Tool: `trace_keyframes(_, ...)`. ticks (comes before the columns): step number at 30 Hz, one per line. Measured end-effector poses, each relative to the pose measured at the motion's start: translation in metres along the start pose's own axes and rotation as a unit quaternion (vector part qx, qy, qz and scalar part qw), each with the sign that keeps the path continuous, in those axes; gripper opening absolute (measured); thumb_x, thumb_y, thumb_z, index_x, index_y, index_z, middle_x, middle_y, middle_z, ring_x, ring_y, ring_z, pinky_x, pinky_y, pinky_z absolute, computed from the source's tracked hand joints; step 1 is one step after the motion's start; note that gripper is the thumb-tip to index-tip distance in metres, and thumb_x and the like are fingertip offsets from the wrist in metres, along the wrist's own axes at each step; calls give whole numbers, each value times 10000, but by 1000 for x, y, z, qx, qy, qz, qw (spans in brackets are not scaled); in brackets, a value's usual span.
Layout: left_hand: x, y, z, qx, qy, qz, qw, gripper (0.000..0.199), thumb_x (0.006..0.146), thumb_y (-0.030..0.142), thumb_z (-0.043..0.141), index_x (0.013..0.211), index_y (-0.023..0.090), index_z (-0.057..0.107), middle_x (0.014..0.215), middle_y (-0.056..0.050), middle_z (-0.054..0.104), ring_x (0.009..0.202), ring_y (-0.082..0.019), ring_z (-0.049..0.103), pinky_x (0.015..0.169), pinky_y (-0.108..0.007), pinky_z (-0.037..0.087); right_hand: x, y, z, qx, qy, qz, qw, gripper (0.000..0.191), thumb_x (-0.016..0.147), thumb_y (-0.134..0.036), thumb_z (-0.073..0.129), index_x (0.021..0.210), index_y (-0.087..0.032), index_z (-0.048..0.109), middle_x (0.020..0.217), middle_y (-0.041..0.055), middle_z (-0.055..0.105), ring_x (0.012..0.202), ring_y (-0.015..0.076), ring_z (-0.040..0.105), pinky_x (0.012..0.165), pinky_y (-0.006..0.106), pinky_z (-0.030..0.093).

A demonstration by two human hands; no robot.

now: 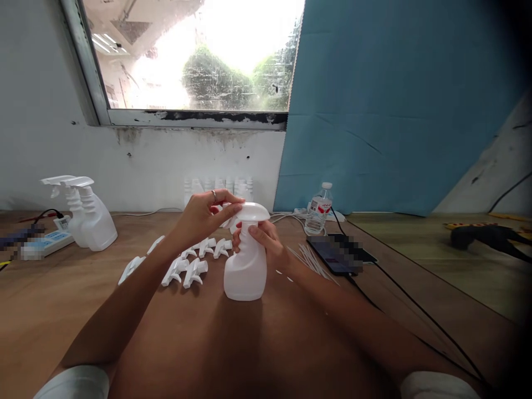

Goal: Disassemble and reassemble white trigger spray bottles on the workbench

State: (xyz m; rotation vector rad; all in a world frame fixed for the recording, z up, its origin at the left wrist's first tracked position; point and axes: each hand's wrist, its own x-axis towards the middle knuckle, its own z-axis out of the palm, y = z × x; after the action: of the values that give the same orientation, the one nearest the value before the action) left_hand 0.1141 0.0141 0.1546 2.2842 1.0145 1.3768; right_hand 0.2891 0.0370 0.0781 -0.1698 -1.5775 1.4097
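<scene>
A white translucent spray bottle (246,271) stands upright on the brown table in front of me, its white trigger head (254,211) on top. My right hand (266,239) is closed around the bottle's neck, just under the head. With thumb and fingers pinched together, my left hand (211,211) grips the nozzle end of the trigger head. The nozzle itself is mostly hidden by the fingers. Several loose white trigger heads (195,272) lie on the table to the left of the bottle.
Two assembled spray bottles (98,221) stand at the far left beside a power strip (47,244). Several white bottles (193,188) line the wall behind my hands. To the right are thin white tubes (311,260), a phone (332,257), a water bottle (319,210) and black cables (424,316).
</scene>
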Motion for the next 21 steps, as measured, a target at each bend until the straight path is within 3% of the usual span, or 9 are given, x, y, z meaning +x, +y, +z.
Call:
trace_keyframes(8,-1,0,0,-12,-8,-1,1000,254,842,383,633,919,158,719,908,-61,718,680,-99,577,585,-211,476,1,-5,7,-73,26,-2,997,295,851,-436,624,827,-160,524,676,19,576,603,141,576,568,286,470)
trace_keyframes(14,2,-5,-8,13,-27,5,1000,318,866,432,590,1022,188,721,991,-71,708,760,-127,618,640,-230,503,10,-7,-3,-41,-6,78,996,222,814,-351,658,815,-145,574,708,28,606,639,151,598,629,302,489)
trace_keyframes(16,1,-7,-21,55,-80,14,995,380,872,446,577,1172,232,671,1056,-71,692,812,-140,632,690,-242,514,11,-11,-6,-45,-29,110,993,176,785,-291,664,830,-139,588,724,31,610,655,145,584,651,295,480)
trace_keyframes(18,-3,-9,-41,94,-170,-4,981,545,870,456,574,1385,305,482,1136,-67,668,848,-151,645,703,-245,517,12,-17,-7,-47,-58,137,988,157,758,-240,648,865,-133,606,724,28,607,671,139,567,667,283,467)
trace_keyframes(21,-14,-16,-74,131,-327,-100,931,771,858,483,570,1503,378,162,1199,-58,652,870,-168,665,668,-230,508,13,-24,-8,-19,-91,169,981,357,741,-183,602,1096,-160,587,820,26,636,688,125,554,703,283,462)
